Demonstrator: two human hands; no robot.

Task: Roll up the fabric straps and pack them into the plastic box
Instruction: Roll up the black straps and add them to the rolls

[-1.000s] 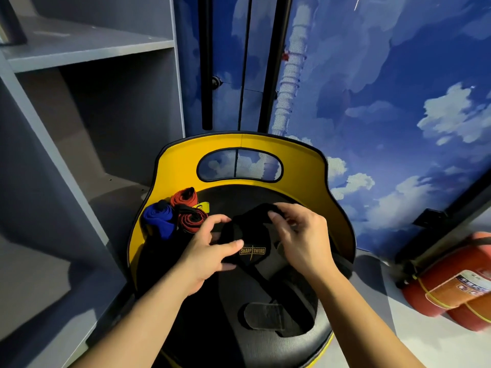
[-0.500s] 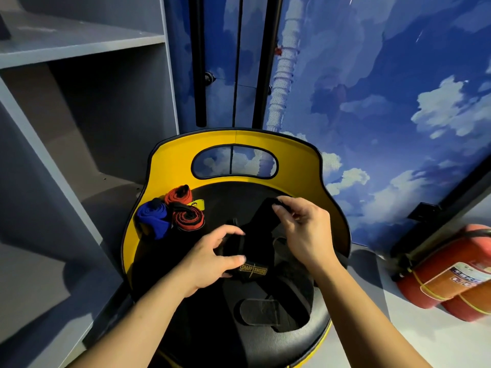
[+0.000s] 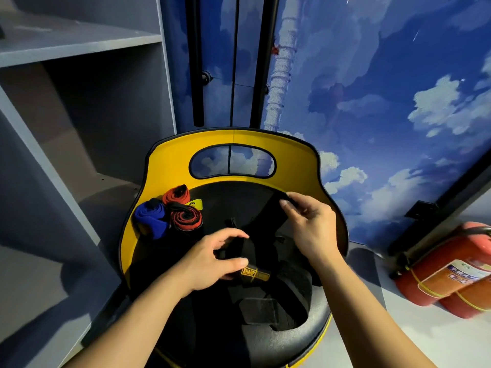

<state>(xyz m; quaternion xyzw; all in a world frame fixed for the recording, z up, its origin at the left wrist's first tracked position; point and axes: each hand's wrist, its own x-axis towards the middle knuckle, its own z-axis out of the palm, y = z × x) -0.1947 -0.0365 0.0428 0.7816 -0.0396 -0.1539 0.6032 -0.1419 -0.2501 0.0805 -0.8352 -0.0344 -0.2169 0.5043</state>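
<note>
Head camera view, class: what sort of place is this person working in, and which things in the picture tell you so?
Probably an indoor gym or sports storeroom, though that is a guess. Clues: rolled straps lying on a yellow-backed black seat, grey shelving beside it, and red fire extinguishers on the floor by a sky mural wall.

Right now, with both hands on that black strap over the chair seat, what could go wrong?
1. The black fabric strap is held only by fingertip pinches, right hand at one end, left hand near the yellow logo label; a slip could loosen it.
2. The rolled blue strap and two red-and-black rolls sit near the yellow chair's left edge; a nudge might knock them off.
</note>
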